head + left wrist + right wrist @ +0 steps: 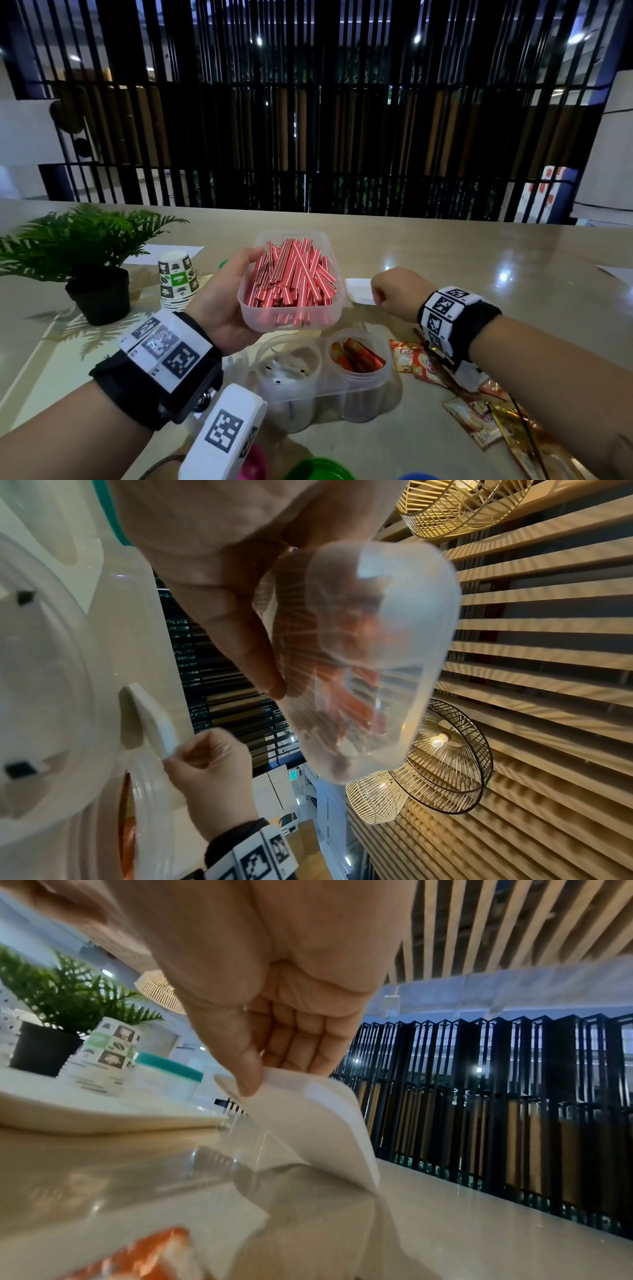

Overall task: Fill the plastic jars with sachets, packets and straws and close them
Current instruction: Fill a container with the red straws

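My left hand (219, 305) holds a clear rectangular tub (291, 318) above the table, thumb on its left rim; the tub is full of red-and-white striped straws (293, 274). The left wrist view shows the tub (387, 647) from below in my fingers. My right hand (394, 294) pinches the edge of a white lid (358, 289) that tilts up off the table; in the right wrist view thumb and fingers clamp the lid (318, 1123). Two round open jars stand below: one (289, 363) with white packets, one (358, 356) with red sachets.
Loose sachets (479, 411) lie at the right. A potted fern (85, 260) and a stack of paper cups (178, 281) stand at the left. Pink, green and blue lids (318, 471) lie at the near edge. A teal-lidded jar (167, 1074) stands behind.
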Motion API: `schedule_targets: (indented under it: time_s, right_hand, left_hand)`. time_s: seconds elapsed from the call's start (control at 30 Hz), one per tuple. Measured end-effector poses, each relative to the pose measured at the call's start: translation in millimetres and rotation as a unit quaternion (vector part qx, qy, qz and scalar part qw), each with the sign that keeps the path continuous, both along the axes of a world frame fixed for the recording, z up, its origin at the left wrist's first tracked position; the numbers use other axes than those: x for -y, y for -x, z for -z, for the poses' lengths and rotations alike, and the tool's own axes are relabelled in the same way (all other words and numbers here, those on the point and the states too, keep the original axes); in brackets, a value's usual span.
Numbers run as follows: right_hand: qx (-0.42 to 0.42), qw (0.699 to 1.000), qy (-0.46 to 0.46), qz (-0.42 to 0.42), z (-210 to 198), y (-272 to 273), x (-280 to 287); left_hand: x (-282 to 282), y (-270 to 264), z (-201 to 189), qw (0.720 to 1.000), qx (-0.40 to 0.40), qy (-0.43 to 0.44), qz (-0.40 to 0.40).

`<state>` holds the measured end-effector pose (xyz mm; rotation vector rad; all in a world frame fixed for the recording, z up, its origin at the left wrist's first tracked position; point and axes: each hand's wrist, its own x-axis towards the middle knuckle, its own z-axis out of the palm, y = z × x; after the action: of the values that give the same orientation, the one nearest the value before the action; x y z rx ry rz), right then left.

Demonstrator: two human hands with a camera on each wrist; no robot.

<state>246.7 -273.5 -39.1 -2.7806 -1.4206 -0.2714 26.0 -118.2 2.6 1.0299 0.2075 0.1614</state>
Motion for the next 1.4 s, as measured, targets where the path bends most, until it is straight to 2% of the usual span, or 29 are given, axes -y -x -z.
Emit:
schedule_targets:
  time_s: [0.13,0.27,0.33,0.47,0.53,0.6,0.63,0.7,0.73,0.77,0.83,0.93,1.13,1.27,1.4]
  right_hand:
    - [-0.004,0.99,-0.138,0.034,-20.0,-3.2,1.7]
    - [-0.003,0.959,-0.272,0.075,-62.3,-9.1,11.6]
    - [-0.042,0.921,-0.38,0.072,-83.0,-7.7,20.8]
    - [-0.071,0.805,-0.589,-0.004,-127.9,14.2,35.3]
    - [-0.119,0.757,-0.641,-0.036,-146.4,28.3,38.8]
    - [-0.219,0.734,-0.639,-0.073,-155.2,44.4,38.5]
    - [-0.257,0.749,-0.605,-0.083,-155.4,52.5,36.7]
    - [-0.254,0.848,-0.455,-0.09,-149.7,66.1,27.4]
    - [-0.237,0.885,-0.392,-0.085,-144.5,68.2,22.2]
    - [-0.245,0.903,-0.345,-0.077,-137.9,69.8,16.8]
    - [-0.272,0.916,-0.291,-0.054,-126.0,72.9,9.3]
    - [-0.238,0.945,-0.221,-0.032,-114.6,67.9,0.7]
    - [-0.232,0.952,-0.199,0.003,-106.5,66.5,-4.4]
    - [-0.22,0.962,-0.161,0.031,-102.8,72.8,-5.8]
    - [-0.191,0.972,-0.126,0.048,-97.8,71.8,-6.1]
  left_hand:
    - [2.3,0.3,0.6,1.0,-0.012,0.004,0.001]
    - [6.6,0.5,-2.0,1.0,-0.018,-0.006,0.002]
    - [7.7,0.3,-2.9,1.0,-0.022,-0.009,-0.001]
    - [10.6,0.3,-4.0,0.999,-0.035,0.0,0.015]
    - [14.8,0.5,-5.2,0.999,-0.033,-0.005,0.037]
    - [20.0,0.0,-5.2,0.998,-0.034,-0.009,0.047]
    - [24.3,0.3,-5.7,0.998,-0.033,-0.011,0.052]
    - [31.9,2.5,-7.2,0.997,-0.021,-0.022,0.071]
    - [36.5,3.8,-8.2,0.996,-0.016,-0.022,0.081]
    - [41.7,4.9,-9.2,0.996,-0.01,-0.016,0.087]
    - [50.3,7.4,-11.1,0.998,-0.001,-0.01,0.063]
    - [58.1,10.6,-13.1,0.992,0.027,0.016,0.12]
    - [52.1,8.8,0.3,0.988,0.014,0.032,0.148]
    - [55.2,11.4,4.0,0.989,0.028,0.059,0.132]
    - [62.1,8.5,3.5,0.99,0.032,0.041,0.131]
